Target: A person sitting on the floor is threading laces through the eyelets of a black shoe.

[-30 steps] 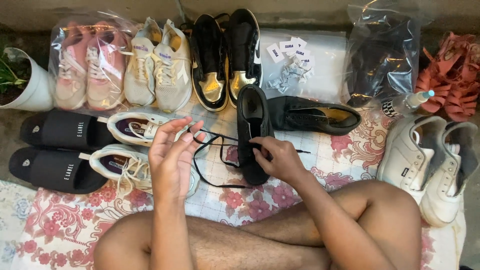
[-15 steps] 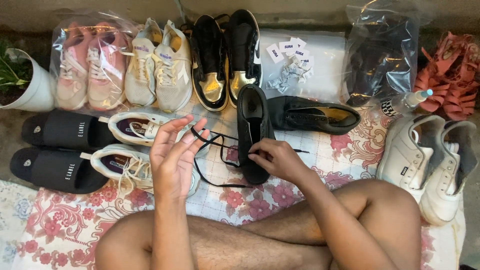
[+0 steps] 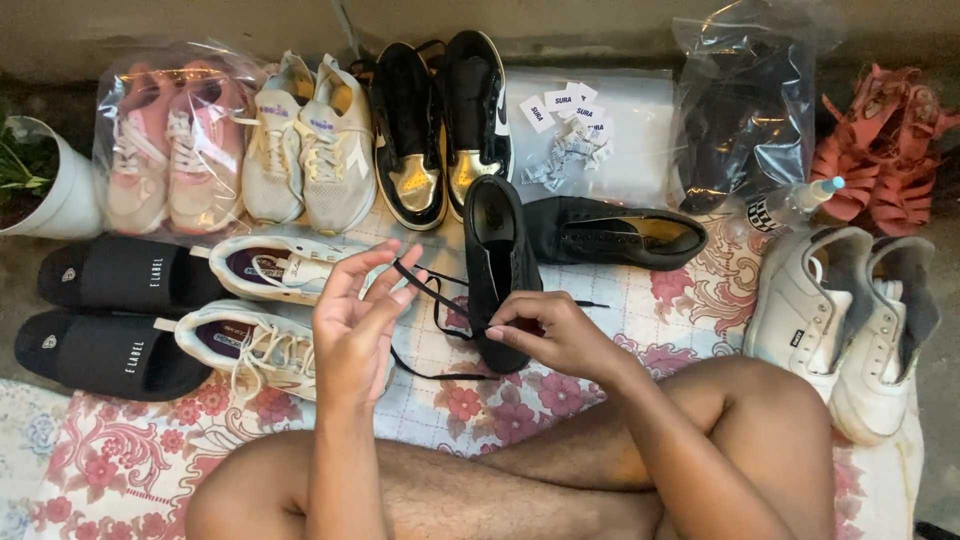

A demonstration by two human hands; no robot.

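A black low shoe (image 3: 497, 252) stands upright on the floral cloth (image 3: 120, 455) in front of me, toe toward me. My right hand (image 3: 548, 335) rests on its toe end and pinches the black lace at the eyelets. My left hand (image 3: 357, 325) is raised to the left of the shoe, fingers spread, with the black shoelace (image 3: 432, 292) running over its fingertips. The lace loops down onto the cloth between my hands. The matching black shoe (image 3: 610, 231) lies on its side just right of the first.
Around me lie pink sneakers in a plastic bag (image 3: 170, 140), cream sneakers (image 3: 312, 140), black-and-gold high-tops (image 3: 435, 125), white sneakers (image 3: 270, 305), black slides (image 3: 115, 315), white shoes (image 3: 850, 315), red sandals (image 3: 880, 150), a dark bag (image 3: 745, 115), a small bottle (image 3: 795, 205) and a white plant pot (image 3: 50, 190). My crossed legs fill the foreground.
My left hand has lifted the lace slightly and curled its fingers; my right hand has shifted a little left on the shoe's toe. The view tilted slightly.
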